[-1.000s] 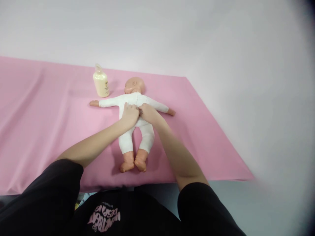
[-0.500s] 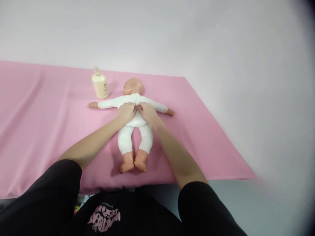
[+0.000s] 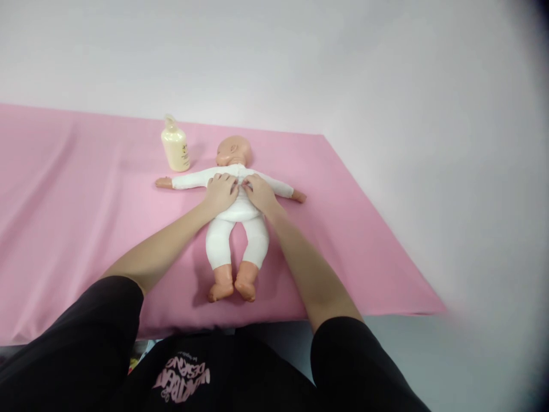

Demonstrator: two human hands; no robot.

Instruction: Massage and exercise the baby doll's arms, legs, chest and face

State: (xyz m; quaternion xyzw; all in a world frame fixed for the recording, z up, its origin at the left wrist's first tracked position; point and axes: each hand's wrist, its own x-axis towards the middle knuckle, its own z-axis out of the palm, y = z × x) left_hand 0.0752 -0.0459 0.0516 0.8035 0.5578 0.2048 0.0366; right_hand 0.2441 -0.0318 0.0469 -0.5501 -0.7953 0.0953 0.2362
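Observation:
A baby doll [image 3: 240,213] in a white suit lies on its front, head turned to the left, arms stretched out sideways, bare feet towards me. My left hand [image 3: 221,191] rests on the left side of its upper back, fingers lying over the cloth and thumb near the spine. On the other side of the spine, my right hand [image 3: 259,193] touches the back with its fingertips and thumb close to the midline. A narrow strip of white suit shows between the two hands. Some fingertips are hidden by the hands themselves.
A cream-coloured pump bottle [image 3: 176,150] stands beyond the doll's left-side arm. Beneath everything is a table with a pink cover [image 3: 343,246], creased on the left; its right edge slants towards me. A pale wall [image 3: 274,63] rises behind.
My hands have drawn slightly apart; the thumbs and fingertips that met at the spine now have a small gap between them. The doll and bottle stay in place.

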